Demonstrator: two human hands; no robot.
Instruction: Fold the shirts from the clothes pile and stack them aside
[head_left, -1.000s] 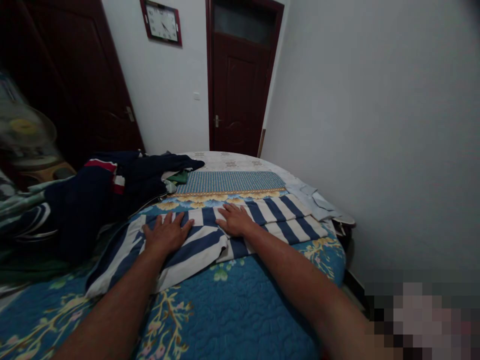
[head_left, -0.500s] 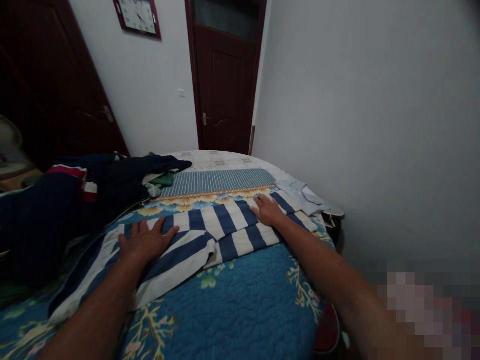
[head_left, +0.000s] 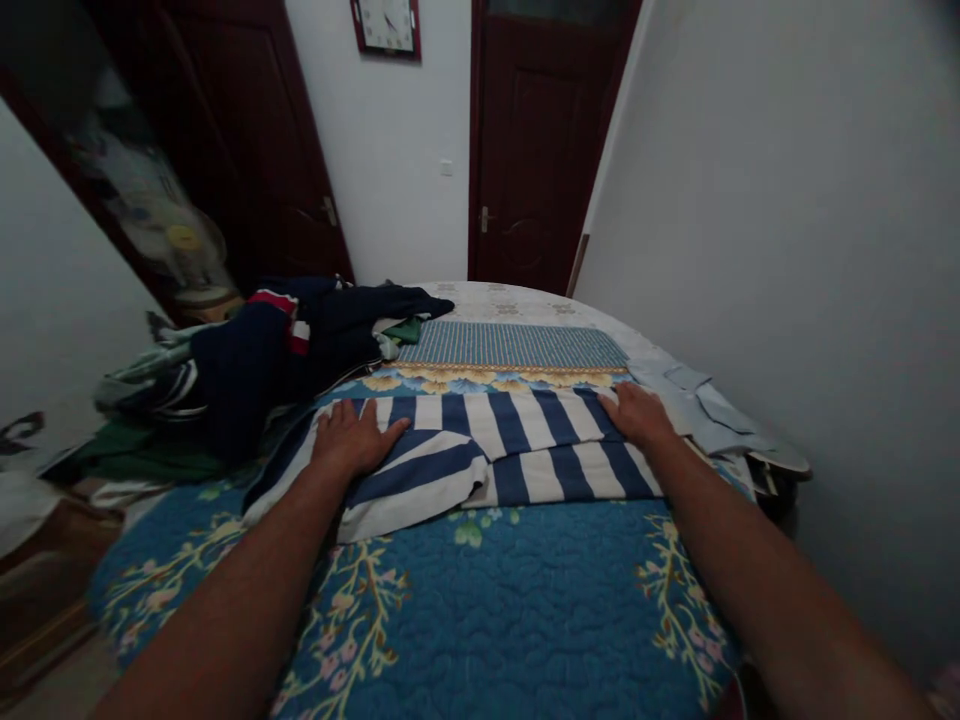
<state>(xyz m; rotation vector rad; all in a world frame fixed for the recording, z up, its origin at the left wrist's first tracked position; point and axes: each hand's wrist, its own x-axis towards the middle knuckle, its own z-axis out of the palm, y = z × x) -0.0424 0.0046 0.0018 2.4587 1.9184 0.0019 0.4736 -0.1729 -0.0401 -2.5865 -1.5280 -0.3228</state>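
Since 0.5 s ago the right hand (head_left: 637, 415) has slid to the right end of the cloth (head_left: 517, 440); the left hand (head_left: 352, 440) stays at its left. Both lie flat on it, fingers released, atop the quilt (head_left: 510, 600).

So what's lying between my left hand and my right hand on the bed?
Only the striped cloth. The left hand and the right hand both rest flat on it. The head view shows nothing else on that stretch.
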